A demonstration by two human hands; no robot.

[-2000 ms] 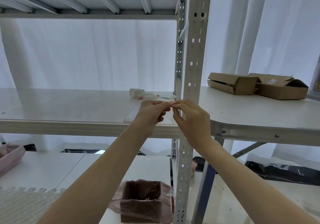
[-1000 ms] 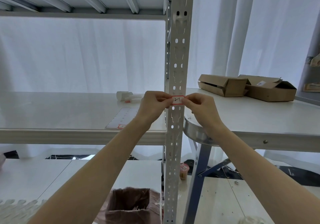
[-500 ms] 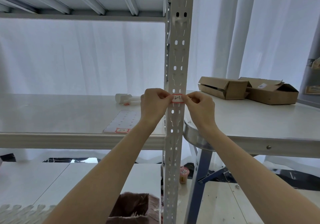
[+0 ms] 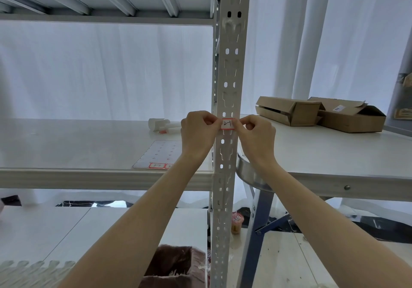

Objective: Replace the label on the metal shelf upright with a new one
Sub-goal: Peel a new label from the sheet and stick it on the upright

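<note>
A small white label (image 4: 228,124) with a red border and handwriting lies flat across the front of the perforated grey shelf upright (image 4: 229,69), just above shelf height. My left hand (image 4: 198,134) pinches its left end with curled fingers. My right hand (image 4: 256,136) pinches its right end the same way. Both forearms reach up from the bottom of the view. A label sheet (image 4: 159,156) lies on the shelf board to the left, with red-bordered labels along its near edge.
A white roll and small tubes (image 4: 161,126) lie on the shelf board (image 4: 66,145) behind the sheet. Two open cardboard boxes (image 4: 321,113) sit on the white table (image 4: 334,158) to the right. A brown bag-lined bin (image 4: 176,267) stands below.
Two seconds ago both hands held the label in front of the shelf edge. They rose with it to the upright and now hold it against the metal a little higher.
</note>
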